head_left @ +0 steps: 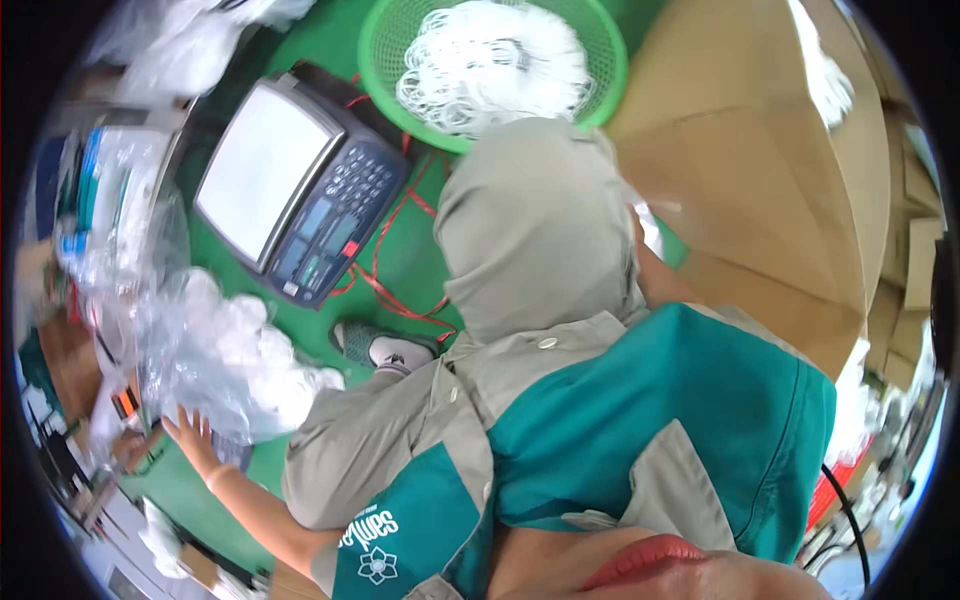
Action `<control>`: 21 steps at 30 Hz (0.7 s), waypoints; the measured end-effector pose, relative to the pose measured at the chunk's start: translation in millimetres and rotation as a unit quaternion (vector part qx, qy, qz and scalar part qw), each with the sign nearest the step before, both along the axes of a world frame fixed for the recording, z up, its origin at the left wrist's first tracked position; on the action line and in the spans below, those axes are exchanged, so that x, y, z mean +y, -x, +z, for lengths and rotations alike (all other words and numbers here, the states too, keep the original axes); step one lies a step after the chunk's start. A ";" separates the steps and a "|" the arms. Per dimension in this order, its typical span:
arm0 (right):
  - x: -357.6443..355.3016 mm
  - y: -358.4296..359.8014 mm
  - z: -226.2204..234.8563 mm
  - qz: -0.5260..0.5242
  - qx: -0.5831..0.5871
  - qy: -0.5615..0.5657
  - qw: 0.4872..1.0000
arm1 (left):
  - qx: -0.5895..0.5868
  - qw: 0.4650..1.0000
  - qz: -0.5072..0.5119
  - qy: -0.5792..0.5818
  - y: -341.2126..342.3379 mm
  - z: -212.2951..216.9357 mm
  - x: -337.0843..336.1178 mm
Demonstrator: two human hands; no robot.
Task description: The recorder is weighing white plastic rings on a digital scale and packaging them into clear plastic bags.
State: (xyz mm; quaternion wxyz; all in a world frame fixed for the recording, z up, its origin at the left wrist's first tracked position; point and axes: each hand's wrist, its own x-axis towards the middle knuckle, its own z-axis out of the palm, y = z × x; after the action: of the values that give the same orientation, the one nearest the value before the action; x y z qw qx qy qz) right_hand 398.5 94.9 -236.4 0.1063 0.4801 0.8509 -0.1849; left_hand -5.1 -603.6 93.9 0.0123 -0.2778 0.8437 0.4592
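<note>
My left hand [196, 446] reaches out to the left with its fingers spread, at the near edge of a clear plastic bag [190, 372]. Whether the fingertips touch the bag cannot be told. White bundled pieces [262, 350] lie in and beside that bag. My right hand [636, 222] is down beyond my grey-trousered knee, which hides most of it, fingers included. Next to it shows a bit of something white and shiny [652, 232], too covered to name.
A counting scale [322, 235] with a pale tray stands on the green floor, red cords [388, 275] beside it. A green basket [610, 60] holds white looped cord [490, 70]. A large cardboard box [750, 170] stands close on my right. My slippered foot [385, 348] is near the scale.
</note>
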 end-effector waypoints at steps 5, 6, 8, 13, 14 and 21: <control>2.6 7.0 80.4 0.057 0.194 -0.086 0.976 | 0.102 0.826 -0.168 0.528 48.3 -1.6 -79.6; 6.9 11.3 107.9 0.029 0.261 -0.036 0.964 | 0.159 0.787 -0.215 0.556 59.2 4.2 -74.7; 19.8 18.3 166.7 -0.009 0.391 0.062 0.918 | 0.063 0.951 -0.156 0.259 62.2 28.0 37.1; 17.6 101.3 305.9 -0.006 0.555 0.228 0.800 | 0.101 0.920 -0.372 0.065 8.7 99.5 234.7; 9.3 122.2 335.4 -0.029 0.572 0.222 0.789 | 0.099 0.888 -0.448 0.026 1.0 97.1 273.9; -29.2 239.6 466.5 0.327 0.541 0.248 0.734 | 0.215 0.722 -0.633 -0.177 -101.7 127.6 424.7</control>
State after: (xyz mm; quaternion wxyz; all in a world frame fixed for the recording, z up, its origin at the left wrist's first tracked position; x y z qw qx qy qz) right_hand 158.9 65.7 230.1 -0.2029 -0.0522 0.7932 -0.5718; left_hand 96.6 -178.9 221.5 0.1676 0.4343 0.7068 0.5327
